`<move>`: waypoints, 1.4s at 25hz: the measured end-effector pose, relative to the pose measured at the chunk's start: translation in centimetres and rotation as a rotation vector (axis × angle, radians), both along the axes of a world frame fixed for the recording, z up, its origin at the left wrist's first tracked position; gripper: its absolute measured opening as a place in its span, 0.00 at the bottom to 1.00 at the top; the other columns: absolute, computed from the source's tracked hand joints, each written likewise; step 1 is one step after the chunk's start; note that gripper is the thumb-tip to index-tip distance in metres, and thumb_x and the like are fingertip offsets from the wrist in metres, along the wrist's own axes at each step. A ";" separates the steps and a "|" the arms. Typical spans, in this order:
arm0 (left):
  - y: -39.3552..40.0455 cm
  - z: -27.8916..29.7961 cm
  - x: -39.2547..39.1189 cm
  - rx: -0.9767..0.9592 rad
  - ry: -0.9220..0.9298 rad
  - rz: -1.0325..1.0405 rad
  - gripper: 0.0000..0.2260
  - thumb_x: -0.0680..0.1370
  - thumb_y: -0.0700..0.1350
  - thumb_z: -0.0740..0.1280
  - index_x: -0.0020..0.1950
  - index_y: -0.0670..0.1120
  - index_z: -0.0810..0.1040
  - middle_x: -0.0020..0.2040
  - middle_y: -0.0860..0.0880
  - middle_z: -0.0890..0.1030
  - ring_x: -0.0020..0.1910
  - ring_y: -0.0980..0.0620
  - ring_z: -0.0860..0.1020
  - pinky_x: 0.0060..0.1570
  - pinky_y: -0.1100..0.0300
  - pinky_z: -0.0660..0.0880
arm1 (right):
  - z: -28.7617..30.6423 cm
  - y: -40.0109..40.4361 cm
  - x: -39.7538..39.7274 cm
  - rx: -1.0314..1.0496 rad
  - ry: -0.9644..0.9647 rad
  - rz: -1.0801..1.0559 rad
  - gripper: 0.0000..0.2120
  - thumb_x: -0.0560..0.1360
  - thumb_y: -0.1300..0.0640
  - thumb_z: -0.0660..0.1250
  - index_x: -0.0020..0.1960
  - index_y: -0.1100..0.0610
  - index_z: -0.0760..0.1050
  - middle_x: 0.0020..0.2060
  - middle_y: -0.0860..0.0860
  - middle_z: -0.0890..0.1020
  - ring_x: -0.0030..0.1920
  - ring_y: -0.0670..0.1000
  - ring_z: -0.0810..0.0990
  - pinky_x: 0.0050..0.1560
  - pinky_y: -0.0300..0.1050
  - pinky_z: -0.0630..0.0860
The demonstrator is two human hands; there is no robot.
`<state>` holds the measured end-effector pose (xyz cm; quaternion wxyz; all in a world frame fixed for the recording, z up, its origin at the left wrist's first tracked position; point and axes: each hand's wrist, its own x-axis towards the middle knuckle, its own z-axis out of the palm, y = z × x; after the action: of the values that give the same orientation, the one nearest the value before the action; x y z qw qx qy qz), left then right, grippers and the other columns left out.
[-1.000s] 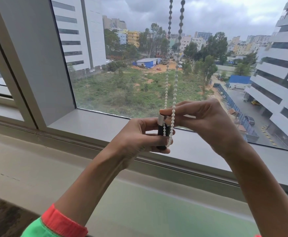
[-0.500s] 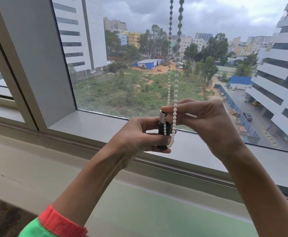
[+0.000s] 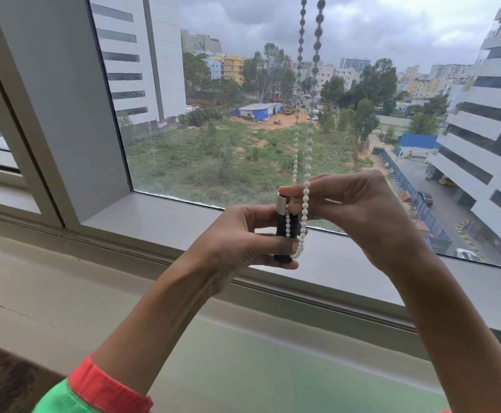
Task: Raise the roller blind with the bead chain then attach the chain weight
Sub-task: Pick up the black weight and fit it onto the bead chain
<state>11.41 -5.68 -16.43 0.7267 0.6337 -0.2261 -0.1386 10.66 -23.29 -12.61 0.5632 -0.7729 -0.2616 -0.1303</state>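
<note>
The left hand [image 3: 243, 236] is clamped around a small black weight [image 3: 285, 231] with a silver top, thumb and fingers pressing its sides and holding it upright. The right hand [image 3: 359, 216] pinches together at the weight's top — its fingertips [image 3: 288, 191] rest on the silver cap. A white bead chain [image 3: 304, 180] hangs in two strands from above, passes the right hand's fingers and loops beside the lower part of the weight, touching it. Both hands hover above the window sill [image 3: 160, 222], in front of the glass — a green and orange sleeve [image 3: 94, 391] shows at the bottom edge.
</note>
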 end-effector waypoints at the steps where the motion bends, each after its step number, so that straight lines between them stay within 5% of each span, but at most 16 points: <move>1: 0.0 0.0 0.1 -0.004 0.010 0.000 0.11 0.68 0.27 0.71 0.48 0.36 0.82 0.42 0.45 0.83 0.43 0.43 0.78 0.42 0.50 0.81 | 0.1 0.0 0.0 -0.009 -0.001 0.004 0.11 0.66 0.68 0.72 0.49 0.62 0.82 0.42 0.54 0.86 0.44 0.49 0.85 0.48 0.41 0.80; 8: 0.1 0.2 0.1 0.004 0.020 -0.020 0.12 0.68 0.28 0.72 0.50 0.36 0.82 0.44 0.41 0.82 0.45 0.40 0.76 0.42 0.51 0.81 | 0.9 -0.1 -0.7 0.039 0.069 0.075 0.17 0.62 0.59 0.70 0.50 0.62 0.81 0.43 0.55 0.86 0.44 0.54 0.85 0.47 0.42 0.82; 18: -0.1 0.7 -0.3 0.033 0.031 -0.042 0.12 0.68 0.28 0.71 0.50 0.35 0.82 0.43 0.44 0.85 0.45 0.39 0.76 0.42 0.50 0.82 | 1.7 -0.6 -0.8 -0.049 0.093 0.095 0.17 0.62 0.59 0.70 0.50 0.61 0.82 0.41 0.57 0.87 0.41 0.49 0.85 0.43 0.38 0.81; 26: 0.3 0.4 0.0 0.009 0.018 -0.041 0.14 0.66 0.28 0.72 0.50 0.39 0.83 0.44 0.43 0.84 0.45 0.42 0.78 0.41 0.51 0.81 | 1.1 -0.6 -0.3 -0.073 0.072 0.091 0.11 0.65 0.58 0.72 0.47 0.56 0.83 0.43 0.52 0.87 0.44 0.52 0.85 0.50 0.46 0.82; 30: 0.5 -0.1 0.3 -0.011 0.034 -0.035 0.13 0.67 0.28 0.71 0.48 0.40 0.84 0.44 0.44 0.85 0.44 0.46 0.80 0.42 0.48 0.81 | 0.3 -0.4 -0.3 -0.127 -0.002 0.046 0.12 0.69 0.66 0.71 0.50 0.56 0.83 0.44 0.55 0.87 0.48 0.54 0.85 0.54 0.53 0.80; 35: 0.7 -0.7 0.4 0.005 0.014 -0.058 0.13 0.67 0.31 0.72 0.50 0.40 0.83 0.48 0.44 0.85 0.45 0.44 0.79 0.40 0.52 0.80 | -0.4 0.0 -0.2 -0.154 -0.028 -0.036 0.11 0.69 0.65 0.72 0.51 0.58 0.83 0.44 0.53 0.87 0.47 0.49 0.85 0.53 0.50 0.81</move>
<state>11.78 -5.00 -17.09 0.7225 0.6276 -0.2390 -0.1645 10.44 -23.32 -12.98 0.4959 -0.8166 -0.2649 -0.1307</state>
